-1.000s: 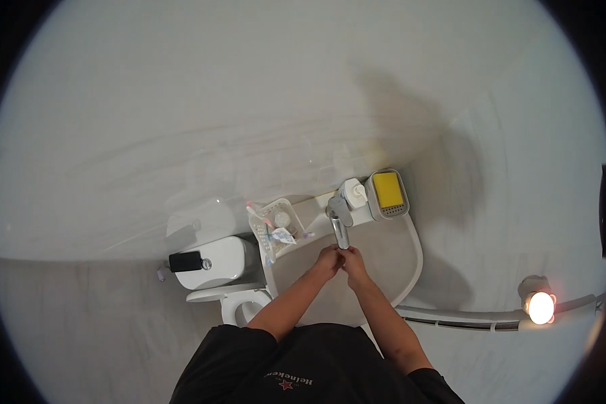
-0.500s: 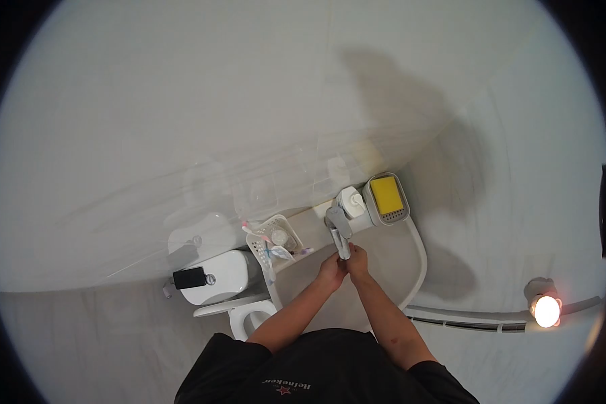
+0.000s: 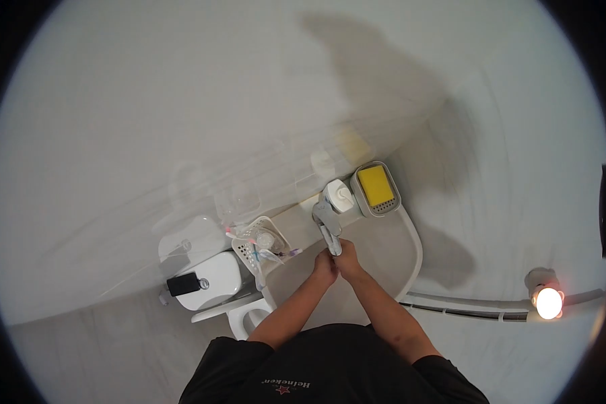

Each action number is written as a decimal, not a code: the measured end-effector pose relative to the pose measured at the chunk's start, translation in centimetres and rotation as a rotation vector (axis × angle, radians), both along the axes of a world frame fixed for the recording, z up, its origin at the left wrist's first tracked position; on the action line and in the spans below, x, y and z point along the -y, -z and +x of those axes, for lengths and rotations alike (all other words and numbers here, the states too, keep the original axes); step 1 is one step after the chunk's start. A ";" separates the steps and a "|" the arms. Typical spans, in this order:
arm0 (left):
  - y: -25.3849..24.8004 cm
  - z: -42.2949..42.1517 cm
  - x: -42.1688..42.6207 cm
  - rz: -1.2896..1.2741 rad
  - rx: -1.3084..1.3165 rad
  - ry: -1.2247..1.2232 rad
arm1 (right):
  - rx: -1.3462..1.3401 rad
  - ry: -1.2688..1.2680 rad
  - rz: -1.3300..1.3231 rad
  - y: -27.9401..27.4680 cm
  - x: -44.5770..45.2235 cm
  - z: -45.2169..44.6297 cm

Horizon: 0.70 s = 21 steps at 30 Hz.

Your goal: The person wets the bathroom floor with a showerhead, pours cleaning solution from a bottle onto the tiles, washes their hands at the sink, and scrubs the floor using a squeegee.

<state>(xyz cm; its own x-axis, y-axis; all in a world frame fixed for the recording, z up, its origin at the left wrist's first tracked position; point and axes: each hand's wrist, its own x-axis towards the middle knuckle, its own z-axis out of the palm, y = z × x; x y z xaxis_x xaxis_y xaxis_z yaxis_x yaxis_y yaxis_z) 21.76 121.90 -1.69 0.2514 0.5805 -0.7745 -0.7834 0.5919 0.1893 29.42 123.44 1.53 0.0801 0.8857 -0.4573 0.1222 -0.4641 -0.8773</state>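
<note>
My left hand and my right hand are held together over the sink basin, touching each other. Both are just below the tip of the grey metal faucet. Most of the fingers are hidden by the hands and the spout, and I cannot make out anything held or any water. Behind the faucet stands a white soap pump bottle. To its right, a yellow sponge lies on a grey caddy with a perforated top.
Left of the faucet, a white perforated basket holds toothbrushes and a cup. Farther left, a black phone lies on the white toilet tank. A lit lamp is on the right, and a tiled wall rises behind the sink.
My view has shifted slightly, so the sink and the things around it appear a little farther left. My hands remain together under the faucet.
</note>
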 end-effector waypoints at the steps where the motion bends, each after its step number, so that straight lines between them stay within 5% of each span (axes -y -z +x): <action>1: -0.3 -0.1 0.2 -0.002 -0.008 0.019 | -0.031 -0.087 0.077 1.1 0.0 0.1; 5: -0.6 -0.5 0.5 -0.022 0.066 -0.110 | -0.046 -0.175 0.104 5.2 -0.6 0.0; 13: -1.3 0.2 -1.2 0.059 -0.071 0.027 | -0.003 0.024 0.071 1.3 0.1 0.1; 14: -2.5 0.9 -1.1 -0.004 -0.199 0.147 | -0.004 0.027 0.072 0.8 -0.1 0.9; 16: -4.2 2.0 -0.6 -0.066 -0.327 0.278 | -0.379 0.265 -0.451 -1.3 -0.9 2.3; 20: -4.3 2.1 1.3 0.349 -0.789 0.487 | -0.517 0.259 -0.323 0.4 -1.0 1.6; 21: -3.8 1.4 1.8 0.488 -0.924 0.582 | -0.379 0.153 -0.293 1.1 -0.8 1.3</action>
<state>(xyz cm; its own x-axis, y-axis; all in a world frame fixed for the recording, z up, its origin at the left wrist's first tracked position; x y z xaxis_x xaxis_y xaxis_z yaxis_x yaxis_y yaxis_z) 23.15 120.07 2.15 0.0384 0.8469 -0.5303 0.1290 0.5221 0.8431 30.75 124.24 0.44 -0.0207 0.7070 -0.7069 -0.2683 -0.6851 -0.6772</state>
